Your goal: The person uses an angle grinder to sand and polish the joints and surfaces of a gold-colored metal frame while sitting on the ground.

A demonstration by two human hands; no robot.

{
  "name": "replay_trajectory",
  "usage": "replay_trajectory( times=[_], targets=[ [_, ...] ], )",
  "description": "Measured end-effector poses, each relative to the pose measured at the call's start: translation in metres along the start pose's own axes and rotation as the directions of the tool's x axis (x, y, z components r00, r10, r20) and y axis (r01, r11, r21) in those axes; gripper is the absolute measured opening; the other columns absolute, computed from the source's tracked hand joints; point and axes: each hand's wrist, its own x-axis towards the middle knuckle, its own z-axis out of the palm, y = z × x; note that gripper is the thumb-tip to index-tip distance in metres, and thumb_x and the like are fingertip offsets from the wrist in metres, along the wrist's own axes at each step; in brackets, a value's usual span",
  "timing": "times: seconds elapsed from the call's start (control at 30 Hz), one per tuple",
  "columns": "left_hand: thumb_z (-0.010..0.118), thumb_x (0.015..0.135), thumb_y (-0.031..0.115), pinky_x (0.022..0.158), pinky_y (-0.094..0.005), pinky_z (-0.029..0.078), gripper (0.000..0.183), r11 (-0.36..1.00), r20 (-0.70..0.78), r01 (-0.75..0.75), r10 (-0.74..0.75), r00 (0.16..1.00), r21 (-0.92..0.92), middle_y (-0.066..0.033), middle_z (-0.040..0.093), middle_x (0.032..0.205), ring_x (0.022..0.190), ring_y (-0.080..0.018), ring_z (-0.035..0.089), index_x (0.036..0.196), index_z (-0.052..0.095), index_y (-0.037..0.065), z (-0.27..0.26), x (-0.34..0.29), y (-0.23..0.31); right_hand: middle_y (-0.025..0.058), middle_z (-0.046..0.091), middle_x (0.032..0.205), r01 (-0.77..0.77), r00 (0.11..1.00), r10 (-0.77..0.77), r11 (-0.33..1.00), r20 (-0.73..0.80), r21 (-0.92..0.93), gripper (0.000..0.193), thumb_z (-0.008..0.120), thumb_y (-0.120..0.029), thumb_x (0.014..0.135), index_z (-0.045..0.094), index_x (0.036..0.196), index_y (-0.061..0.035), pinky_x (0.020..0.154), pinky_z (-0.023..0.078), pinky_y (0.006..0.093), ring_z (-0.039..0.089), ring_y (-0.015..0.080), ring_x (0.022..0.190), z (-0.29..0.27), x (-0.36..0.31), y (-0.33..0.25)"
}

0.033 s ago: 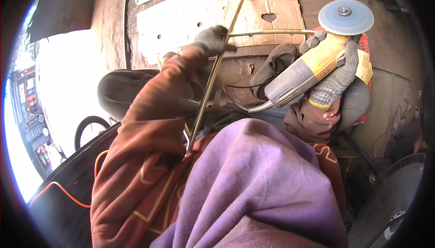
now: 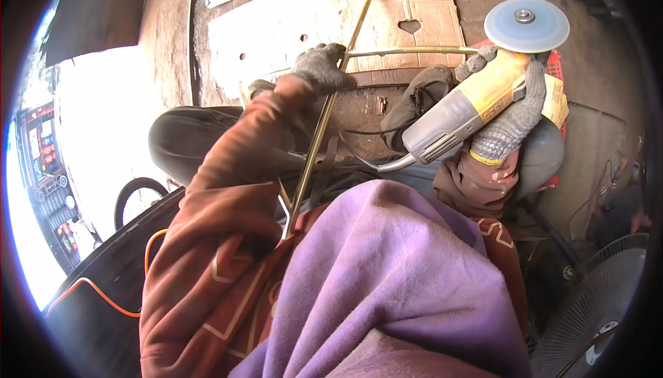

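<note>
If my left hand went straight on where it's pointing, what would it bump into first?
The metal frame. The gloved left hand seems to be touching it, right where the bars meet. Beyond that, the cardboard lies roughly in line, but how far below is hard to tell.

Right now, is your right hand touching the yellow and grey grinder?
Touching. The head view shows it: the gloved right hand curls around the yellow part of the grinder.
</note>
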Motion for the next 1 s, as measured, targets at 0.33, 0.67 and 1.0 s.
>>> replay_trajectory(
  times=[0.33,0.67,1.0],
  targets=[
    [0.067,0.087,0.027,0.076,-0.0481,0.055,0.038,0.99,0.344,0.089,-0.122,0.931,0.11,-0.0231,0.07,0.095,0.09,-0.0423,0.069,0.115,0.059,0.003,-0.029,-0.187,0.06,0.0097,0.066,0.089,0.0,0.999,-0.001,1.0,-0.032,-0.016,0.031,0.061,-0.03,0.093,0.065,0.101,-0.0009,0.066,0.055,0.0356,0.065,0.02,0.074,-0.011,-0.005,-0.001],
    [0.063,0.083,0.048,0.064,-0.0299,0.053,0.085,0.583,-0.067,-0.052,-0.005,0.998,-0.811,-0.0143,0.068,0.087,0.068,-0.0205,0.065,0.138,0.046,-0.014,-0.192,-0.196,0.027,0.0075,0.067,0.089,-0.046,0.998,0.044,0.997,-0.037,-0.059,0.022,0.065,-0.023,0.092,0.067,0.097,-0.0019,0.066,0.054,0.0319,0.065,0.0158,0.075,-0.016,-0.003,0.004],
    [0.056,0.1,0.039,0.044,-0.0279,0.049,0.05,0.729,-0.594,-0.265,-0.235,0.769,-0.631,-0.0004,0.047,0.055,0.045,-0.0119,0.046,0.099,0.072,-0.007,-0.275,-0.102,0.069,0.0066,0.066,0.083,-0.197,0.883,0.329,0.908,0.335,-0.371,0.025,0.067,-0.025,0.09,0.066,0.101,-0.0031,0.061,0.055,0.0295,0.068,0.0168,0.071,0.067,-0.026,0.056]
  ],
)
